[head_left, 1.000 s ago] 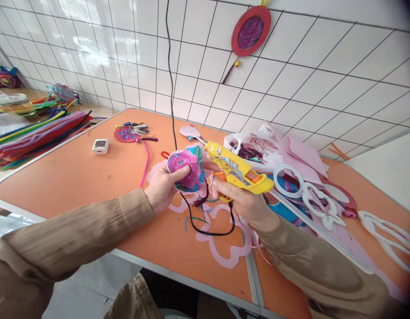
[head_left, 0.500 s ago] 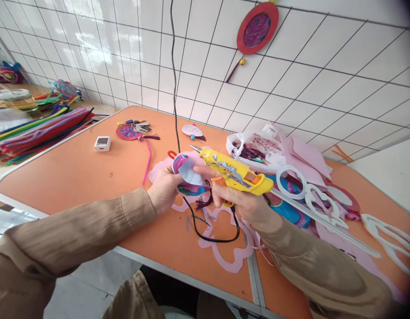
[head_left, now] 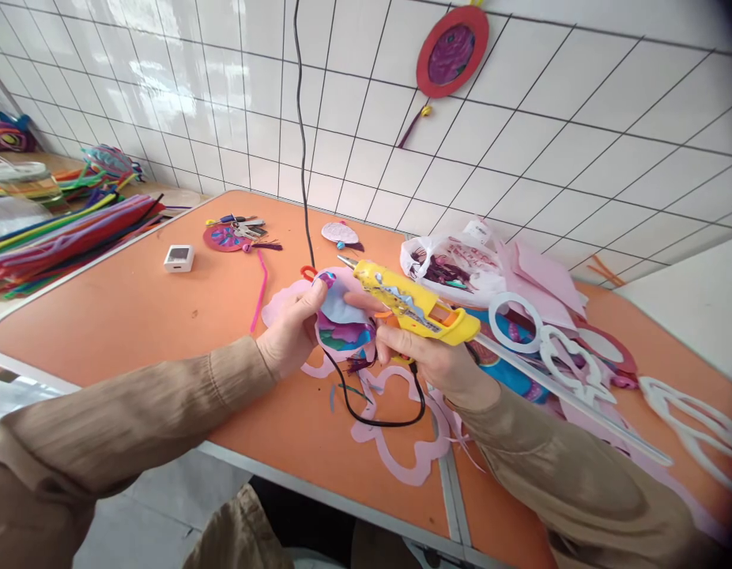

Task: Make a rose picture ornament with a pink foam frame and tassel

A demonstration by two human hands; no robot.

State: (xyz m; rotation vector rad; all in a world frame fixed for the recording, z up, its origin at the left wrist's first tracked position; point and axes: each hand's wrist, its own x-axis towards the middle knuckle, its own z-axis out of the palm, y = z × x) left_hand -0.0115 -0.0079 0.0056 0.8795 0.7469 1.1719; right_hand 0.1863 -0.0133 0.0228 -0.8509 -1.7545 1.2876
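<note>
My left hand pinches a felt craft piece with a pale blue flap over a purple, teal and green patterned layer. Its thumb presses on the upper left edge. Closed around the handle of a yellow hot glue gun is my right hand, one finger reaching to the felt piece. The metal nozzle points left, just above the piece and apart from it. A long glue stick sticks out of the gun's rear. Below the piece a dark tassel shows in part.
Pink cut-out felt lies under the hands, with the black cord looped over it. Keys on a red round charm, a small white device and a pink pipe cleaner lie left. A plastic bag and white frames are right.
The felt piece has tilted in my left hand, so more of the patterned layer shows below the flap. My left thumb has moved up onto its upper edge. The glue gun hardly moved.
</note>
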